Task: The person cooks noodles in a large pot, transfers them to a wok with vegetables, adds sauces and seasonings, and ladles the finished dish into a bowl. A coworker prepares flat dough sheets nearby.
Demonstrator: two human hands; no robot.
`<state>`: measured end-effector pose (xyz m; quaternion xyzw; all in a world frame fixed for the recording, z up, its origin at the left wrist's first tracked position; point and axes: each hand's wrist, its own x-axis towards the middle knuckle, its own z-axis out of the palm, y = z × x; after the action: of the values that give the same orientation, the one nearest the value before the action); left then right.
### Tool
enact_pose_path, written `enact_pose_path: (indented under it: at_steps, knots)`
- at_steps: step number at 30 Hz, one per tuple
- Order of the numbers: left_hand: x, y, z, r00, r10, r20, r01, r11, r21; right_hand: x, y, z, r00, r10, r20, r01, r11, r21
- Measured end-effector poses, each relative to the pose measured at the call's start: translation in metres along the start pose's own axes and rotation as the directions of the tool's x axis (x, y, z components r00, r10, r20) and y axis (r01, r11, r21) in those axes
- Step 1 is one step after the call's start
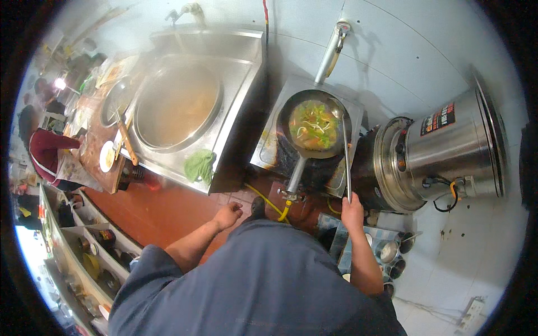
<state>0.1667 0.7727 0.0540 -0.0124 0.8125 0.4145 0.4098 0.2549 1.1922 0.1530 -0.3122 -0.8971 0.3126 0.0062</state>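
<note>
My right hand (353, 212) grips the end of a long metal ladle (347, 159). The ladle's bowl rests inside a dark wok (309, 154) at the right of its rim. Broth with leafy greens, pale strips and other pieces (313, 126) fills the wok. The wok sits on a stained metal stove (269, 147), its tubular handle (297, 174) pointing toward me. My left hand (228, 215) hangs in front of my body, away from the stove, with loosely curled fingers and nothing seen in it.
Left, a large round vat (176, 113) steams in a steel counter with a green cloth (200, 166) and a wood-handled tool (127, 143). A steel barrel cooker (449, 147) stands right. Yellow hose (285, 212) runs below. Seasoning pots (388, 252) sit lower right. A person (50, 151) works far left.
</note>
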Motion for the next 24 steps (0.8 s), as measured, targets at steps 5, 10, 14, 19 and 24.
enact_pose_path:
  at_steps: [5, 10, 14, 19, 24]
  knots:
    - [0.004, 0.007, -0.014, 1.0, -0.012, 0.018, 0.011, 1.0, 0.018, 0.029, 0.023, 0.044, 0.967, 0.184, 0.173, -0.218, 0.955, 0.203]
    - [0.005, -0.002, -0.024, 1.0, -0.005, 0.007, 0.005, 1.0, 0.026, -0.014, -0.036, 0.039, 0.788, 0.196, 0.583, -0.609, 0.384, 0.694]
    - [0.006, -0.003, -0.028, 0.999, -0.013, 0.045, 0.011, 0.999, 0.04, -0.019, -0.043, 0.022, 0.616, -0.08, 0.783, -0.775, -0.237, 0.586]
    - [0.021, -0.008, -0.029, 0.995, -0.008, 0.103, -0.001, 0.996, 0.088, -0.039, -0.057, 0.002, 0.607, -0.177, 0.775, -0.774, -0.353, 0.526]
    - [0.035, 0.0, -0.027, 0.991, 0.08, 0.109, -0.092, 0.99, 0.107, -0.051, -0.084, -0.026, 0.661, 0.002, 0.75, -0.726, -0.251, 0.64]
